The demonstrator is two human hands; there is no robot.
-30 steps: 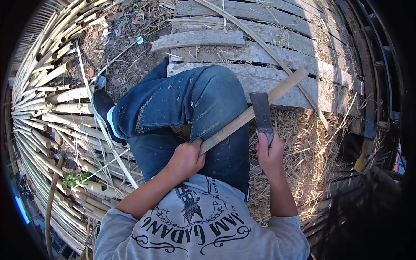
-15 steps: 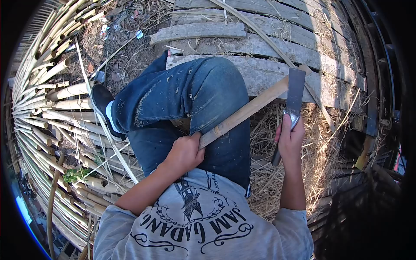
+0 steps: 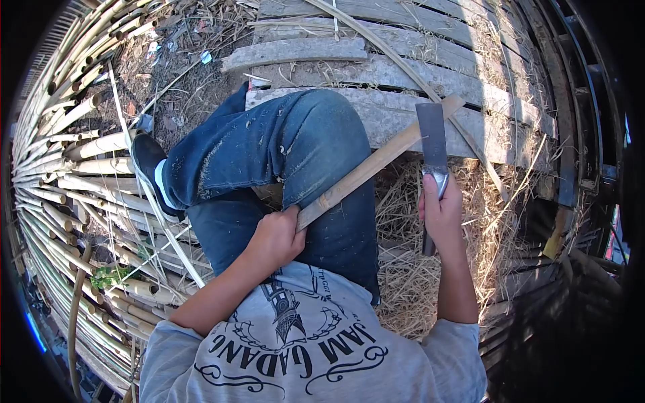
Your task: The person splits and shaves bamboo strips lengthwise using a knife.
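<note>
My left hand is closed around the near end of a split bamboo strip, low by my lap. The strip slants up to the right across my raised knee, and its far end sticks out past the knee. In my right hand is a broad-bladed knife, held by its handle with the blade pointing up. The blade overlaps the strip near its far end; whether they touch, I cannot tell.
Bamboo poles are piled along the left. A slatted wooden platform lies ahead, with a loose board and a long thin strip on it. Shavings cover the ground at right.
The knife has moved a little left, so its blade lies further across the bamboo strip. My left hand keeps its grip, and the whole view has shifted slightly.
</note>
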